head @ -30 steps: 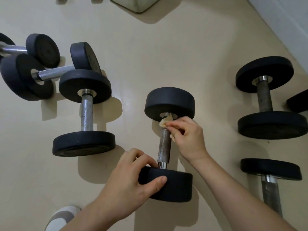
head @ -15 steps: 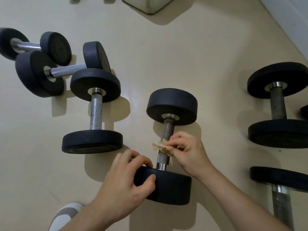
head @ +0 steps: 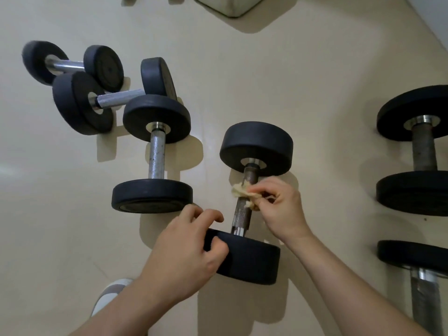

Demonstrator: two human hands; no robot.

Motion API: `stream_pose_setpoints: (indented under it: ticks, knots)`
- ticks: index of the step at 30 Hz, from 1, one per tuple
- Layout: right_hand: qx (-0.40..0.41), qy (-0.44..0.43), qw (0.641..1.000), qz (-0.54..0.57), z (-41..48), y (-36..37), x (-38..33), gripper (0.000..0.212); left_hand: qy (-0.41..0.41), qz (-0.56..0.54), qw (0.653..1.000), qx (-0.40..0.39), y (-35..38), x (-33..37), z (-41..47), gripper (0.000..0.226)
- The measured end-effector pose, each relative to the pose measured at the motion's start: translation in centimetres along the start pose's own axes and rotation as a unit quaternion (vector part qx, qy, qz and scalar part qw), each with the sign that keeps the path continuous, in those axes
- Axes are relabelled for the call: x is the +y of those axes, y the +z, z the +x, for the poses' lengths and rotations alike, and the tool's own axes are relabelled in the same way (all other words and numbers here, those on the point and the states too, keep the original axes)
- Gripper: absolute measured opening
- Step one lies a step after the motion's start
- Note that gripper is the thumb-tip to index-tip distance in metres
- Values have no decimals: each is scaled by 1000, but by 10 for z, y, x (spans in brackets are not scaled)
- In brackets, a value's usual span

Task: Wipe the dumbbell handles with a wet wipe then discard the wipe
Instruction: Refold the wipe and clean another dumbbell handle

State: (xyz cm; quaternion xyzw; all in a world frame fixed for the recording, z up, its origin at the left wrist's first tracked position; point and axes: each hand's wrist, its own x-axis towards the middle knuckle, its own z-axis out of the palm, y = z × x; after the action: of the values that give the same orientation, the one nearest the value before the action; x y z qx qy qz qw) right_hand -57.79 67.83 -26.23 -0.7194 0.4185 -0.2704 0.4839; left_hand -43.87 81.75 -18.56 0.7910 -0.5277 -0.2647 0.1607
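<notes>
The left hand (head: pixel 186 251) grips the near weight (head: pixel 252 260) while the right hand (head: pixel 282 209) pinches the wipe (head: pixel 240 191), seemingly wrapped partway round the handle (head: pixel 241 215); best stroked full-length, rotating it.

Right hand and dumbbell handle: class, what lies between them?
A crumpled wet wipe, pinched by the right hand against the dumbbell handle; the head view shows it.

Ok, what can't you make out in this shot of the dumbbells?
Head view only.
Brown rusty metal handle: its middle is covered by the crumpled yellowish wipe and the right hand.
Near black round weight: left edge under the left hand.
Black dumbbell at lower right: cut off by the frame edges.
Pale rounded object at top: cut off by the top edge.
</notes>
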Motion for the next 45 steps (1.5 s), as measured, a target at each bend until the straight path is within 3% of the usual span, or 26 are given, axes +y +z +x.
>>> stream_pose_setpoints:
  ticks: [2, 3, 7, 11, 16, 21, 26, 31, 35, 37, 40, 45]
  knots:
    - [-93, 16, 995, 25, -15, 1, -7, 15, -11, 17, 1000, 2, -3, 5, 2, 32]
    - [-89, 16, 996, 18, -9, 1, -9, 14, -12, 27, 1000, 2, -3, 6, 2, 33]
    - [38, 8, 999, -9, 21, 6, -4, 17, -27, 54, 998, -8, -4, 5, 3, 29]
    - [-86, 85, 988, 95, -19, 13, -6, 26, -39, 75, 996, -24, -9, 4, 3, 23]
    - [80, 147, 977, 132, 29, 21, -4, 24, -7, 211, 977, -7, -9, 5, 3, 8]
    - [94, 138, 971, 168, 16, 33, -12, 15, 20, 226, 974, -5, -10, -6, 6, 16]
    - [-50, 138, 984, 105, -13, 32, -12, 13, 9, 235, 972, -8, -12, -13, 8, 25]
    - [95, 92, 991, -10, 28, 36, -13, 7, 21, 225, 974, 11, -10, -14, 5, 30]
    - [-25, 22, 998, -51, -8, 27, -21, 11, 58, 232, 971, 8, -9, 0, -2, 28]
    - [2, -25, 994, -105, 7, 22, -22, 10, 83, 246, 966, 17, -7, 7, -5, 14]
    - [62, -37, 974, -216, 36, 15, -24, 12, 116, 237, 964, 23, -4, 11, -14, 31]
    - [-119, -27, 966, -227, 1, 1, -38, 18, 181, 127, 974, 51, 3, 12, -17, 20]
